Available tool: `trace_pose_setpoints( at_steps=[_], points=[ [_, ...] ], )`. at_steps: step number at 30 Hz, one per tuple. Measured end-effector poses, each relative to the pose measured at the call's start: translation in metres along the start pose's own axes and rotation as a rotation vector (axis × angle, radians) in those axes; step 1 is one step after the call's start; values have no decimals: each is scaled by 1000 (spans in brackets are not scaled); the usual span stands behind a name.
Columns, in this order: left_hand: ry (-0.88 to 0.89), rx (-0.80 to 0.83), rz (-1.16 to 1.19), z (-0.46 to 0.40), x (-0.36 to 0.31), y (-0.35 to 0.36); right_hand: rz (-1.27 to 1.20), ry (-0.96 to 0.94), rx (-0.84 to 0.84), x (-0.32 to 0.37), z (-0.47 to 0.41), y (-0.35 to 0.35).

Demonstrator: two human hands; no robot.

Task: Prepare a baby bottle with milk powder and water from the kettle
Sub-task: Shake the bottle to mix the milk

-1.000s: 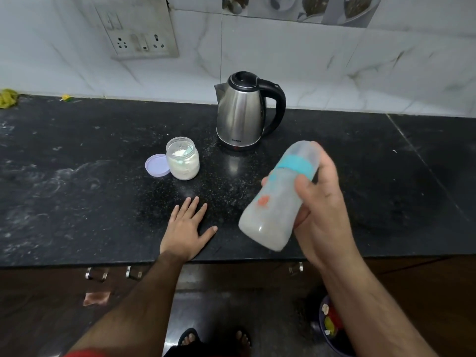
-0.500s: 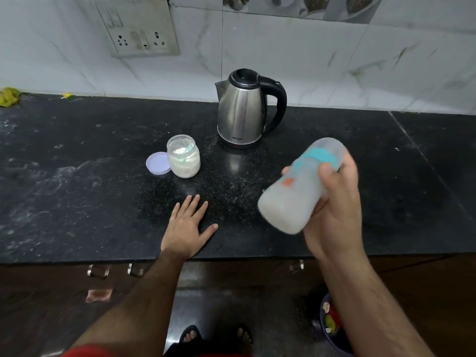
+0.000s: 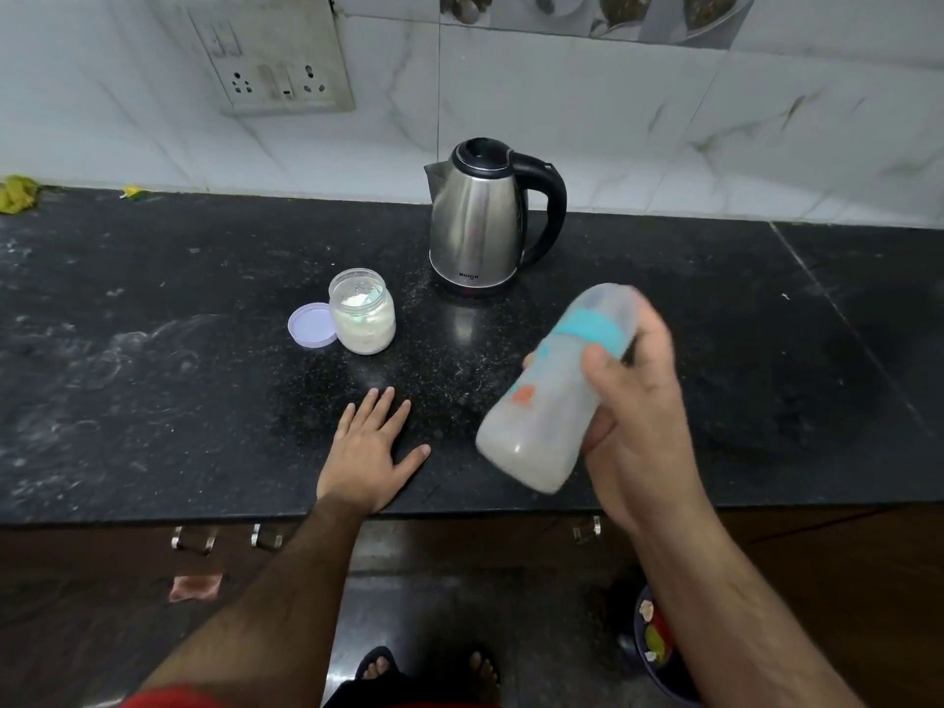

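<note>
Two hands show in my head view, and only one carries anything. My right hand (image 3: 638, 411) has its fingers and thumb curled round the baby bottle (image 3: 551, 396), held in the air above the black counter (image 3: 153, 401) and tilted, its base toward me and to the left, its teal collar (image 3: 592, 327) and cap away from me. The bottle is blurred; cloudy whitish liquid fills the body. My left hand (image 3: 370, 452) lies flat on the counter to the left of that grip, fingers straight and spread, holding nothing, its wrist at the counter's front edge.

Open stone lies between the two hands and runs on to the right of the grip, where a seam (image 3: 838, 319) crosses the counter. The front edge passes just below the bottle's base, so the base hangs about over it; under the edge are dark cabinet fronts with metal handles (image 3: 194, 539).

Beyond the grip and slightly left stands the steel kettle (image 3: 480, 222), lid down, handle turned right, near the tiled wall. Farther left of the grip, past my left fingertips, the powder jar (image 3: 362, 314) stands open with its lilac lid (image 3: 311, 324) lying touching its left side. White dust speckles the stone between jar, kettle and bottle. On the wall, a socket plate (image 3: 276, 69). On the floor below my right forearm, a dark bin (image 3: 659, 646) shows partly.
</note>
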State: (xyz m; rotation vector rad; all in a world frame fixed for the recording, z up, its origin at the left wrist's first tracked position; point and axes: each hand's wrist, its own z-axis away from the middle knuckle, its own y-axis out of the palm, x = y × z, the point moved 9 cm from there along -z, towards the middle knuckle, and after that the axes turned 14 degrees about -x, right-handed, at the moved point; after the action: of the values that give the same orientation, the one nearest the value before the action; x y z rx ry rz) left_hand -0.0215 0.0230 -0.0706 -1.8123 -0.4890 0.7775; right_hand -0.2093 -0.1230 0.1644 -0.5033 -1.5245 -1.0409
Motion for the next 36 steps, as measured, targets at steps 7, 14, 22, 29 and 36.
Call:
trace_pose_setpoints(
  at_steps=[7, 14, 22, 29, 36],
  points=[
    [5, -14, 2, 0, -1, -2, -71, -38, -151, 9, -5, -14],
    [6, -1, 0, 0, -1, -2, -38, 17, -34, 1, 2, -4],
    [7, 2, 12, 0, -2, -1, 21, 42, 36, -9, 7, 4],
    [7, 1, -1, 0, -1, -1, -50, -15, -91, 3, -2, -8],
    [1, -4, 15, 0, 0, 0, -47, -48, -122, 5, -2, -10]
  ],
)
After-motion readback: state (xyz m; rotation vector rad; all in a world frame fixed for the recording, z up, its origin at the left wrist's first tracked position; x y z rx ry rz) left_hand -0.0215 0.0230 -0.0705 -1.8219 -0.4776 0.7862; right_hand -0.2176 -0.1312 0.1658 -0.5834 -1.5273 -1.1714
